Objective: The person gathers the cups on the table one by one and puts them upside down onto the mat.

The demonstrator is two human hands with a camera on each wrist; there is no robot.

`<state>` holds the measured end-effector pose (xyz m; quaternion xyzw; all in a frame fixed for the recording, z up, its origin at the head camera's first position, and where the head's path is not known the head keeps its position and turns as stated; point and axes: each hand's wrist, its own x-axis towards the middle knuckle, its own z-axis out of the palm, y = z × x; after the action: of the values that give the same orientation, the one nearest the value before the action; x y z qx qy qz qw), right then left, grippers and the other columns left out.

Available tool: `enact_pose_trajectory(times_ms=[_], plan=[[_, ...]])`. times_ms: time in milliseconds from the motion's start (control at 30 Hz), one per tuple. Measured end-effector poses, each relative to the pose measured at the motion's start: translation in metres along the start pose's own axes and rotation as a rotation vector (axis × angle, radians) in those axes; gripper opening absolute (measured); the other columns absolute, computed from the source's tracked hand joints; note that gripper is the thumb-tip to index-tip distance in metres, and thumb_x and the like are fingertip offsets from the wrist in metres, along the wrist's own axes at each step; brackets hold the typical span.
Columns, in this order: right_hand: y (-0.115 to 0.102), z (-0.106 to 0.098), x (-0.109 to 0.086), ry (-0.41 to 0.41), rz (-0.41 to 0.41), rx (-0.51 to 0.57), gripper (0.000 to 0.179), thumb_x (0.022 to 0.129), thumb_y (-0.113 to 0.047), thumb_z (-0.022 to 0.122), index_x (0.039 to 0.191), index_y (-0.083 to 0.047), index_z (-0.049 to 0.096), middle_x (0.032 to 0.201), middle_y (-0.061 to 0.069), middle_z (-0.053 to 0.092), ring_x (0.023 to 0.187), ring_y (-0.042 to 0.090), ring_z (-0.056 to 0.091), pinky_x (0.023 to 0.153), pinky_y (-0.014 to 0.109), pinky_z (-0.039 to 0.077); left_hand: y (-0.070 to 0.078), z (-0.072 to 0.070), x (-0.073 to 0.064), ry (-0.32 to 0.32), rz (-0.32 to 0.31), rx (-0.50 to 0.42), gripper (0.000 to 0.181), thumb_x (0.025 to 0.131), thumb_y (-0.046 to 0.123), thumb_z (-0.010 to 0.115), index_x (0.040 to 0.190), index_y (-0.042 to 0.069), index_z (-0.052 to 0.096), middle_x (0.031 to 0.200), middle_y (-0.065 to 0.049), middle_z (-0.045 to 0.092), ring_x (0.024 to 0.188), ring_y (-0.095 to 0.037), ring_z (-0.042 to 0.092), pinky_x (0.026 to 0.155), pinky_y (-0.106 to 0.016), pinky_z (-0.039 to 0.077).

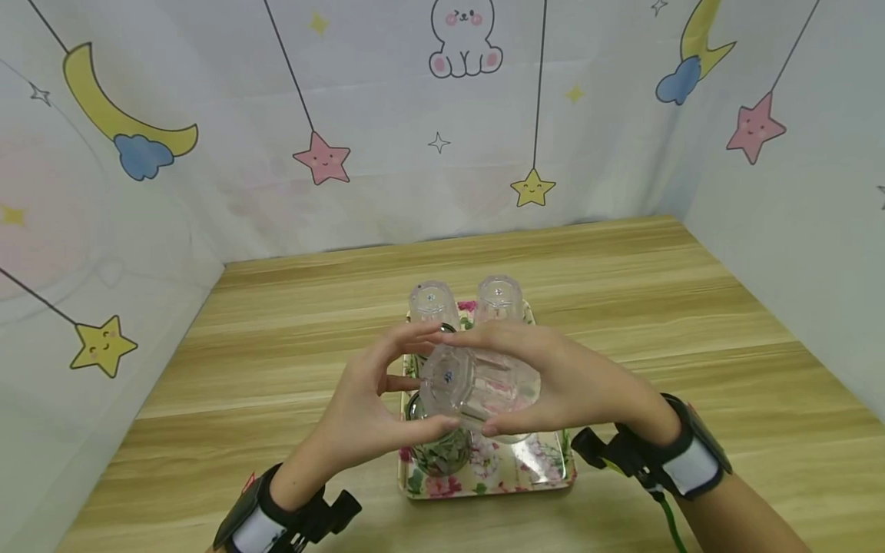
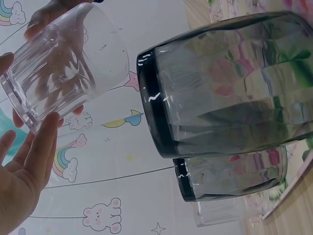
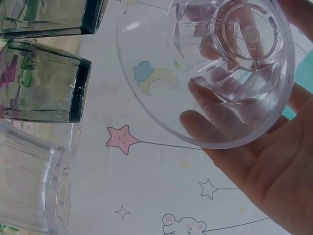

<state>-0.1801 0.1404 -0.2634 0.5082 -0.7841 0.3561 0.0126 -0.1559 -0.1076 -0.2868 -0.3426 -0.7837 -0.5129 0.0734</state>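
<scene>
A clear faceted plastic cup is held tilted on its side above the tray, base toward the left and wide mouth toward the right. My right hand grips it around the wall, fingers over the top and thumb below. My left hand curves around the base end, with fingertips at the base edge in the left wrist view. Below the hands, a smoky grey cup with a dark rim stands upright on the floral tray. Behind it stands another smoky cup, mostly hidden by my hands in the head view.
Two clear cups, one at the back left and one at the back right, stand upside down on the tray. The tray lies on a wood-grain table. A white cloth printed with stars and moons hangs behind and along the sides.
</scene>
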Motion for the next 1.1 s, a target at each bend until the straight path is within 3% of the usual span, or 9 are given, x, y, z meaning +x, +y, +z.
enact_pose_trajectory(times_ms=[400,700,867,1100], plan=[[-0.001,0.003,-0.001,0.094,-0.004,0.01,0.077,0.077,-0.032,0.081,0.143,-0.014,0.045,0.144,0.001,0.05,0.133,0.019,0.047,0.107,0.04,0.046,0.002,-0.001,0.002,0.03,0.077,0.018,0.082,0.064,0.004,0.086,0.136,0.012,0.047,0.133,-0.008,0.056,0.118,-0.018,0.055,0.082,-0.031,0.06],[0.0,0.007,-0.004,0.154,0.042,0.047,0.078,0.074,-0.027,0.084,0.141,-0.015,0.046,0.142,0.002,0.052,0.124,0.018,0.055,0.1,0.042,0.052,0.003,0.001,0.005,0.047,0.074,-0.009,0.082,0.067,0.001,0.084,0.138,0.01,0.045,0.138,-0.009,0.054,0.121,-0.024,0.056,0.085,-0.033,0.059],[-0.001,0.009,-0.007,0.215,0.092,0.038,0.08,0.071,-0.024,0.086,0.141,-0.017,0.046,0.142,0.003,0.052,0.125,0.021,0.055,0.098,0.045,0.052,0.005,0.005,0.007,0.103,0.038,-0.052,0.084,0.068,-0.002,0.083,0.14,0.011,0.043,0.139,-0.01,0.052,0.12,-0.023,0.058,0.086,-0.033,0.059],[-0.001,0.013,-0.005,0.329,0.061,0.069,0.085,0.067,-0.014,0.088,0.14,-0.012,0.045,0.141,0.008,0.053,0.12,0.021,0.058,0.095,0.04,0.054,0.005,0.012,0.006,0.204,0.022,-0.149,0.081,0.069,-0.01,0.08,0.139,0.007,0.043,0.139,-0.011,0.05,0.118,-0.016,0.059,0.09,-0.03,0.057]])
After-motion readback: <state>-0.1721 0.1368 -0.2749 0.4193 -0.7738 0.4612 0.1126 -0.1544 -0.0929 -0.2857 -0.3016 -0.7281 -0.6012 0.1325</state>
